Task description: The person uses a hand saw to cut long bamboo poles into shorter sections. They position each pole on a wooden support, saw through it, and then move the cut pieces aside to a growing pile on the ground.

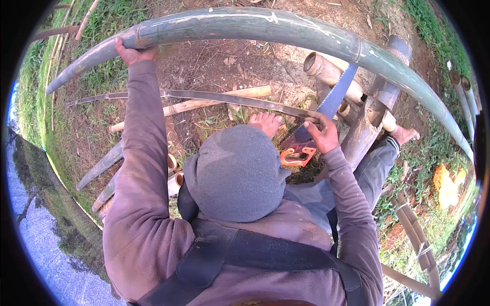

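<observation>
- Up top, the pole [255, 23] is gripped by the left hand [133, 53], seemingly for steadying.
- The strip [204, 95] is pinched by the right hand [325, 133] (near the saw [333, 99]).

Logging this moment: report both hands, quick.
Left hand: closed, holding the thick green bamboo pole.
Right hand: closed, pinching the thin bamboo strip.

You're outdoors, at an open-air bamboo-cutting spot: grass [109, 64] grows at ten o'clock, bare soil [204, 61] lies toward twelve, a long bamboo pole [245, 23] spans beyond it, a handsaw [337, 94] is at two, and cut bamboo lengths [102, 166] lie at nine.
</observation>
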Motion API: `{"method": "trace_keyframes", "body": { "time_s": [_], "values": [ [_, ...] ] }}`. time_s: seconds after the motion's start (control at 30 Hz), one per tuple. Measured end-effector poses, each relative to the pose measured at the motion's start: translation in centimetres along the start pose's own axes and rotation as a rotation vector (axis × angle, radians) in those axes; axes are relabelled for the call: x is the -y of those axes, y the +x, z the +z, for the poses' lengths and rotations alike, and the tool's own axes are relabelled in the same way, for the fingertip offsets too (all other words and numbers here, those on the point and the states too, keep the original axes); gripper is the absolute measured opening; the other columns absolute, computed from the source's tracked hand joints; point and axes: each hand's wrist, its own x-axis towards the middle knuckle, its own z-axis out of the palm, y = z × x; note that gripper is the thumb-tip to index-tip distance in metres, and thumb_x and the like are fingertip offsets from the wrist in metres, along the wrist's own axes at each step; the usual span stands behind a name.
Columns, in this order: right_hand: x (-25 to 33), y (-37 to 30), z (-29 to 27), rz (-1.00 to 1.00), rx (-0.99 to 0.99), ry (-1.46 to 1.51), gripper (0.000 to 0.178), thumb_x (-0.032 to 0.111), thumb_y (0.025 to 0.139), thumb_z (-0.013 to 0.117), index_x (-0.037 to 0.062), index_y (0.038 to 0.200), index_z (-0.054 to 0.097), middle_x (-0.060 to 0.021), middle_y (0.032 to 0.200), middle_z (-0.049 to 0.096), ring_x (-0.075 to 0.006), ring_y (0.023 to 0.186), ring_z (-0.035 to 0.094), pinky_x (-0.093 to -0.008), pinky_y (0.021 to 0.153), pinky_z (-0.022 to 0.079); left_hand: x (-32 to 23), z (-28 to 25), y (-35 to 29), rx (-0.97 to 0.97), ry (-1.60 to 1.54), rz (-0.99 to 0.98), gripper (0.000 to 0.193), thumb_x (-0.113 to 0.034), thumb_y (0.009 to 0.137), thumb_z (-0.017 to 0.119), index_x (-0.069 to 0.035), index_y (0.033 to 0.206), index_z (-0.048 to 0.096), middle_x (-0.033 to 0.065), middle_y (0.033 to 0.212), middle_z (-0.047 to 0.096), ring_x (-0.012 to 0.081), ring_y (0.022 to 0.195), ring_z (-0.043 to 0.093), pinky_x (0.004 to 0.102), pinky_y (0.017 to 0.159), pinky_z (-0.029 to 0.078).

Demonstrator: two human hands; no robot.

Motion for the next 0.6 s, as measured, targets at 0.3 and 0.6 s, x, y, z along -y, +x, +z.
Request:
{"method": "trace_keyframes", "body": {
  "time_s": [0.3, 0.6],
  "values": [
    [0.6, -3.5, 2.8, -0.568, -0.4, -0.722, 0.042, 0.013, 0.085, 0.078, 0.0043, 0.125, 0.066, -0.018, 0.126, 0.064, -0.0387, 0.117, 0.062, -0.048, 0.103, 0.049, 0.9, -1.2, -2.7, -0.037, -0.025, -0.006, 0.084, -0.077, 0.091, 0.051, -0.022, 0.154, 0.046, 0.0156, 0.152, 0.051, 0.0393, 0.134, 0.053, 0.0705, 0.115, 0.037],
    [-9.9, -1.4, 1.7, 0.246, -0.561, -0.28, 0.071, 0.043, 0.091, 0.078, -0.005, 0.137, 0.052, -0.0314, 0.129, 0.067, -0.0444, 0.118, 0.067, -0.0467, 0.104, 0.05, 3.9, -10.5, -3.3, -0.213, -0.095, 0.016, 0.085, -0.076, 0.098, 0.028, -0.017, 0.153, 0.052, 0.0156, 0.155, 0.054, 0.0417, 0.14, 0.053, 0.0695, 0.115, 0.039]
  ]
}}
